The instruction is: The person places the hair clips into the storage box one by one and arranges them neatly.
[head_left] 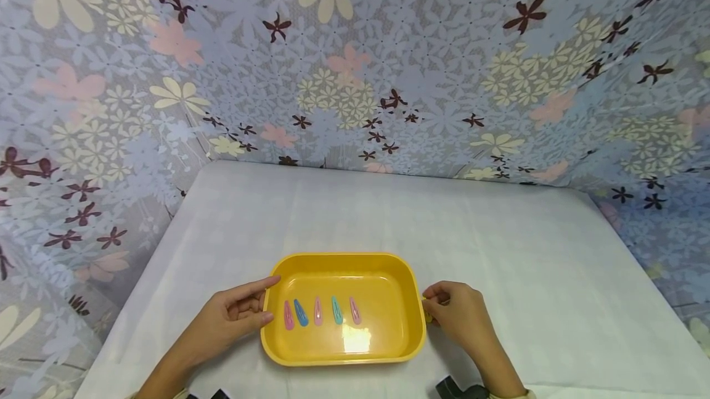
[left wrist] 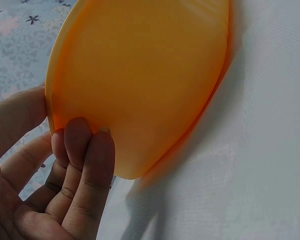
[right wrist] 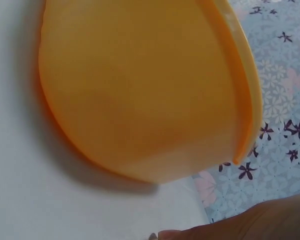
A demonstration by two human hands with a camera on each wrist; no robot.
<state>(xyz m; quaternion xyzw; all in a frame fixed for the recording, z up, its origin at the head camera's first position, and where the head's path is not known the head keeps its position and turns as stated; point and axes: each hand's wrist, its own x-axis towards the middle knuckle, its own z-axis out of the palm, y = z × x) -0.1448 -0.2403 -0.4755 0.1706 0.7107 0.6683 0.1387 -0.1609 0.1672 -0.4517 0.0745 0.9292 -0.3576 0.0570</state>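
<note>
A yellow tray (head_left: 388, 349) with rounded corners lies on the white-covered table. Inside it, several snap hair clips stand in a row: a darker pink clip (head_left: 288, 315), a blue clip (head_left: 301, 312), a pale pink clip (head_left: 318, 311), a teal clip (head_left: 337, 311) and another pink clip (head_left: 355, 311). My left hand (head_left: 235, 312) grips the tray's left side, fingertips against its outer wall (left wrist: 135, 90). At the right rim, my right hand (head_left: 455, 309) has curled fingers around a small yellow piece (head_left: 428, 317); I cannot tell its kind.
White cloth (head_left: 499, 245) covers the table around the tray. Flowered fabric (head_left: 355, 78) hangs behind the table and along both sides. Black wrist straps (head_left: 460, 390) show at the bottom edge of the head view.
</note>
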